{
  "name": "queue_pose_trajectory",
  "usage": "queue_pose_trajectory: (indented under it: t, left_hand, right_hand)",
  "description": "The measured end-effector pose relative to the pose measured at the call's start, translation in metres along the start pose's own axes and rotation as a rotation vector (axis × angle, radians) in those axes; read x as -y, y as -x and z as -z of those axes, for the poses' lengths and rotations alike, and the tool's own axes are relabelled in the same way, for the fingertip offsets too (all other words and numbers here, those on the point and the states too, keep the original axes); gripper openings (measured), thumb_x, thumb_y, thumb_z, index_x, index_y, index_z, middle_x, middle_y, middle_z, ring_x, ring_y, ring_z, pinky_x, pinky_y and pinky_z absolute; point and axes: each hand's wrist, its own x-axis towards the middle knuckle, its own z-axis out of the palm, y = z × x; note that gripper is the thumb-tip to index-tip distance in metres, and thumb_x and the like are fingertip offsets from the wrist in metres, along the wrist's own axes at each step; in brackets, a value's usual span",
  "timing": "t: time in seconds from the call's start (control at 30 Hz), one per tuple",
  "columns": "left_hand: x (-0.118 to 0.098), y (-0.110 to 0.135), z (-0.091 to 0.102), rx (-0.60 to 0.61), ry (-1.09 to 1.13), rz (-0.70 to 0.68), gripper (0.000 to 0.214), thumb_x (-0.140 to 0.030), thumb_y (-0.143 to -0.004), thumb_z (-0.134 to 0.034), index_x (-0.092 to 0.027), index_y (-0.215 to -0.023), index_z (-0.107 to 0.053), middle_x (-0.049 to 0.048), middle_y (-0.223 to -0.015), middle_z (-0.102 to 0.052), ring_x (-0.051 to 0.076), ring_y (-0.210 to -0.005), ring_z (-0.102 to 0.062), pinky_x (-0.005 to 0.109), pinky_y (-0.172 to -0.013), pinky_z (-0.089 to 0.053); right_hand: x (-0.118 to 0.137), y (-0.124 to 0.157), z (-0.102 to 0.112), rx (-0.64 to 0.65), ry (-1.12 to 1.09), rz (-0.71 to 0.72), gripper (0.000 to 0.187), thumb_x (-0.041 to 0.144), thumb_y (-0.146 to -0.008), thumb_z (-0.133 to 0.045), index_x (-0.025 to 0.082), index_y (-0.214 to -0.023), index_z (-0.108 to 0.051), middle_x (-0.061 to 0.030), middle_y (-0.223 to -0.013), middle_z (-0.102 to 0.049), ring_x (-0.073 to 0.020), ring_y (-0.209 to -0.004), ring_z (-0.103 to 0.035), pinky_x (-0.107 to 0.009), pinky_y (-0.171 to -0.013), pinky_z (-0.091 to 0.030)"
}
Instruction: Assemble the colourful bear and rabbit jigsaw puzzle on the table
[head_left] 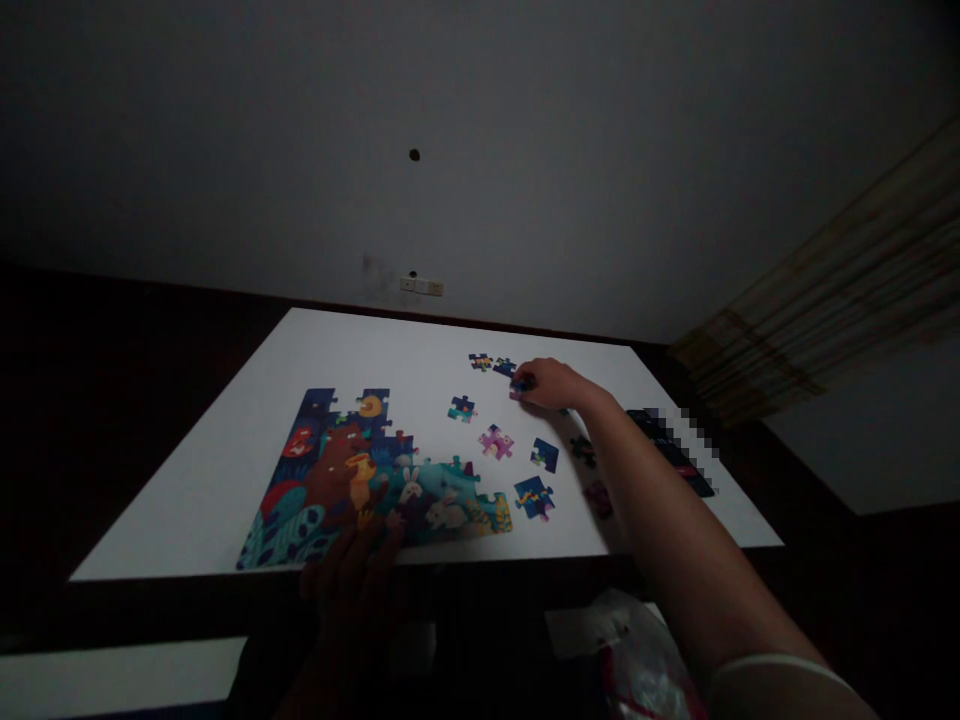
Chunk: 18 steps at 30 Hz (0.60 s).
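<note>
My right hand (547, 384) reaches over the far part of the table, its fingers closed on a dark blue and purple puzzle piece (516, 390). A partly assembled jigsaw puzzle (330, 470) with a bear and rabbits lies on the left. At its near edge rests my left hand (356, 565), in shadow, fingers stretched out over the puzzle's border. Loose pieces lie between the puzzle and my right arm: a teal piece (463, 408), a pink piece (496, 442), a blue piece (544, 455) and a blue piece with yellow (534, 498). Two pieces (481, 362) sit farther back.
The white table (202, 470) stands before a grey wall with sockets (421, 287). Right of my forearm lies a dark flat object (664, 440), partly pixelated. Other pieces (598, 498) are partly behind my forearm. A clear plastic bag (641, 650) is below the table edge. A curtain (817, 290) hangs right.
</note>
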Motion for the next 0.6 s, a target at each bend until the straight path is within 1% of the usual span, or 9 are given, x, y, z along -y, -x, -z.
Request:
queue_pose_trajectory:
  t: [0.03,0.1,0.17,0.23,0.3,0.33,0.4,0.47,0.6]
  left_hand:
    - [-0.002,-0.001,-0.001,-0.007,-0.005,-0.002,0.082,-0.032,-0.108,-0.08,-0.045,-0.187,-0.059,0.0081,-0.146,-0.087,0.039,-0.133,-0.076,0.064,-0.139,-0.037]
    - [-0.004,-0.002,-0.002,-0.017,-0.02,-0.004,0.083,-0.032,-0.108,-0.08,-0.044,-0.188,-0.058,0.0076,-0.145,-0.087,0.039,-0.133,-0.077,0.064,-0.139,-0.038]
    - [-0.005,-0.003,-0.002,-0.01,-0.019,0.006,0.083,-0.033,-0.109,-0.078,-0.047,-0.188,-0.057,0.0073,-0.143,-0.089,0.04,-0.133,-0.077,0.064,-0.139,-0.039]
    - [-0.005,-0.003,0.0,0.01,-0.008,0.01,0.081,-0.034,-0.108,-0.077,-0.048,-0.186,-0.058,0.0074,-0.142,-0.09,0.04,-0.135,-0.077,0.064,-0.141,-0.038]
    - [-0.005,-0.003,0.004,0.042,0.001,0.001,0.077,-0.032,-0.107,-0.079,-0.045,-0.181,-0.065,0.0076,-0.144,-0.09,0.038,-0.137,-0.076,0.061,-0.144,-0.034]
    - [-0.006,-0.004,0.006,0.059,0.004,-0.007,0.073,-0.031,-0.106,-0.08,-0.043,-0.177,-0.068,0.0078,-0.145,-0.089,0.037,-0.139,-0.076,0.059,-0.144,-0.033]
    - [-0.008,-0.007,0.009,0.085,0.013,-0.014,0.064,-0.029,-0.105,-0.08,-0.04,-0.168,-0.075,0.0082,-0.146,-0.089,0.035,-0.142,-0.075,0.055,-0.144,-0.033]
    - [-0.01,-0.01,0.01,0.079,0.02,-0.037,0.055,-0.03,-0.106,-0.079,-0.038,-0.16,-0.08,0.0083,-0.145,-0.09,0.033,-0.142,-0.074,0.053,-0.143,-0.033]
    - [-0.016,-0.014,0.008,0.044,0.04,-0.007,0.053,-0.024,-0.102,-0.079,-0.036,-0.154,-0.083,0.0071,-0.143,-0.09,0.032,-0.142,-0.073,0.051,-0.141,-0.034]
  right_hand:
    - [0.001,0.001,0.001,0.002,-0.012,0.009,0.033,0.035,-0.095,-0.101,0.028,-0.127,-0.095,-0.0132,-0.124,-0.093,-0.0368,-0.115,-0.086,-0.046,-0.108,-0.064]
    - [0.008,-0.004,0.001,-0.029,-0.036,0.041,0.031,0.034,-0.098,-0.096,0.026,-0.128,-0.095,-0.0143,-0.126,-0.093,-0.037,-0.117,-0.086,-0.046,-0.11,-0.064]
    - [0.021,-0.017,-0.003,-0.088,-0.041,0.088,0.033,0.036,-0.107,-0.086,0.023,-0.137,-0.093,-0.0177,-0.14,-0.091,-0.0389,-0.128,-0.084,-0.048,-0.117,-0.062]
    - [0.038,-0.032,-0.012,-0.139,-0.005,0.119,0.043,0.039,-0.116,-0.074,0.019,-0.153,-0.086,-0.0213,-0.16,-0.083,-0.0408,-0.147,-0.077,-0.051,-0.129,-0.057]
    - [0.053,-0.046,-0.023,-0.165,0.058,0.116,0.053,0.04,-0.12,-0.067,0.014,-0.165,-0.077,-0.0246,-0.175,-0.073,-0.0425,-0.159,-0.069,-0.053,-0.137,-0.05]
    - [0.059,-0.05,-0.029,-0.164,0.089,0.109,0.055,0.041,-0.121,-0.065,0.012,-0.167,-0.075,-0.0259,-0.178,-0.07,-0.0432,-0.161,-0.066,-0.053,-0.139,-0.048]
    - [0.066,-0.056,-0.038,-0.143,0.131,0.101,0.054,0.042,-0.122,-0.061,0.011,-0.164,-0.076,-0.0261,-0.177,-0.07,-0.0433,-0.162,-0.064,-0.053,-0.139,-0.047]
    - [0.068,-0.057,-0.043,-0.118,0.148,0.091,0.05,0.042,-0.123,-0.06,0.013,-0.159,-0.079,-0.0242,-0.174,-0.073,-0.0418,-0.161,-0.064,-0.052,-0.138,-0.047]
    - [0.066,-0.05,-0.043,-0.106,0.187,0.009,0.045,0.042,-0.12,-0.067,0.013,-0.152,-0.082,-0.0254,-0.161,-0.079,-0.0398,-0.156,-0.067,-0.05,-0.136,-0.048]
